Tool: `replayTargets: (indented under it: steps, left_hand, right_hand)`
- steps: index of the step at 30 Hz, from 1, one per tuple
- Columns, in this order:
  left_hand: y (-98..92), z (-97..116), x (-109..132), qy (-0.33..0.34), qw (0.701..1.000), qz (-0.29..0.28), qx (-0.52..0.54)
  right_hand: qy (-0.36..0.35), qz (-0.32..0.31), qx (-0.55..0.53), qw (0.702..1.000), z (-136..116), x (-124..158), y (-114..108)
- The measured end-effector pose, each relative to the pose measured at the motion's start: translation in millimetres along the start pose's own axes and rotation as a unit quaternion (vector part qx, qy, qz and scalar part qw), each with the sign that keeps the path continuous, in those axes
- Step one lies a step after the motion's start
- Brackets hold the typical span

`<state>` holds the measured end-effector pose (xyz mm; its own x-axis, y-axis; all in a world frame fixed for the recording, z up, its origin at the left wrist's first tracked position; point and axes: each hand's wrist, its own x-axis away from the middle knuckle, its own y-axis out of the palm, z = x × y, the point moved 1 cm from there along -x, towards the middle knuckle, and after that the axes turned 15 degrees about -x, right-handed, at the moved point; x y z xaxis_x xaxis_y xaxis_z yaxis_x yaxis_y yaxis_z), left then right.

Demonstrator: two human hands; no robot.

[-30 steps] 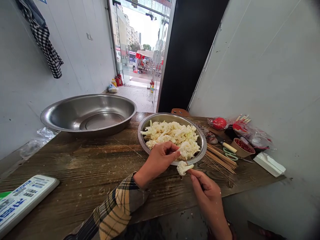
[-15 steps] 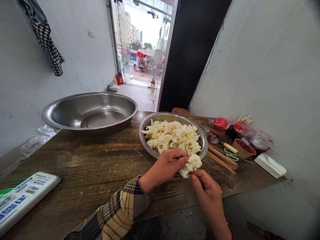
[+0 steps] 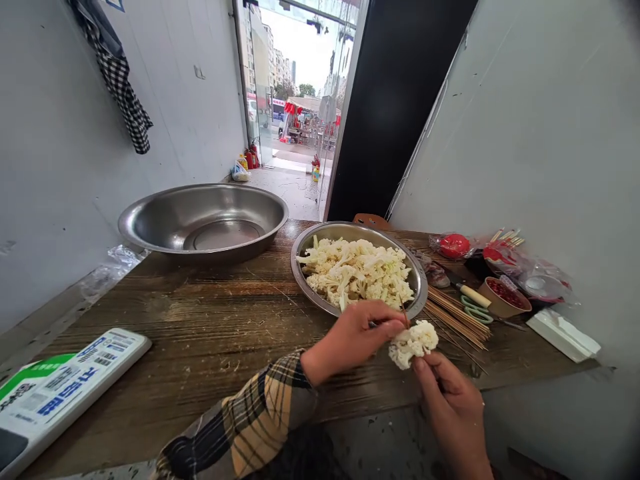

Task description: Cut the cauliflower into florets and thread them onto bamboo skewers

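A white cauliflower floret [image 3: 415, 341] is held between my two hands, just in front of the full bowl. My left hand [image 3: 359, 339] is closed, thumb and fingertips pinching the floret's left side. A thin bamboo skewer [image 3: 402, 308] sticks up past those fingertips. My right hand [image 3: 453, 397] is closed under the floret, its thumb and forefinger pinched at the lower edge, where the skewer's line runs down; the stick's lower part is hidden. Behind my hands stands a steel bowl [image 3: 299, 270] heaped with cauliflower florets [image 3: 357, 270].
A wide steel basin [image 3: 225, 237] stands at the back left. Bamboo skewers [image 3: 457, 317], a knife [image 3: 475, 295], green-handled scissors [image 3: 475, 310] and a paper tub of red pieces [image 3: 505, 297] lie right. A white box [image 3: 565, 333] is near the right edge, a printed package [image 3: 75, 380] at left.
The whole view has shifted, with table items appearing farther right or lower. Both hands remain closed around the floret and skewer, which sit a little farther from the bowl.
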<state>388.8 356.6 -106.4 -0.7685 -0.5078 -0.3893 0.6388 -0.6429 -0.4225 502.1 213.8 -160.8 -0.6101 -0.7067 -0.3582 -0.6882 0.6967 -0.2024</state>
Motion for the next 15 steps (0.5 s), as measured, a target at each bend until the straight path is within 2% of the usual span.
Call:
replayTargets:
  steps: [2, 5, 7, 10, 13, 15]
  left_hand:
    - [-18.4, -3, -6, -0.022, 0.997, 0.063, -0.047]
    - [-49.3, -17, -17, -0.049, 0.97, 0.176, -0.163]
    - [-62.7, -29, -23, -0.04, 0.948, 0.196, -0.247]
    - [-64.1, -39, -29, -0.007, 0.93, 0.141, -0.339]
    - [-47.2, -36, -34, 0.04, 0.91, 0.053, -0.409]
    - [-32.3, -29, -37, 0.063, 0.885, -0.007, -0.461]
  right_hand:
    - [0.049, 0.012, -0.048, 0.998, 0, 0, -6]
    - [0.104, 0.017, -0.142, 0.984, 4, 2, -12]
    - [0.111, 0.02, -0.161, 0.98, 8, 4, -14]
    - [0.104, 0.023, -0.127, 0.986, 10, 5, -15]
    - [0.095, 0.015, -0.125, 0.987, 8, 3, -14]
    - [0.086, 0.013, -0.125, 0.988, 5, 2, -14]
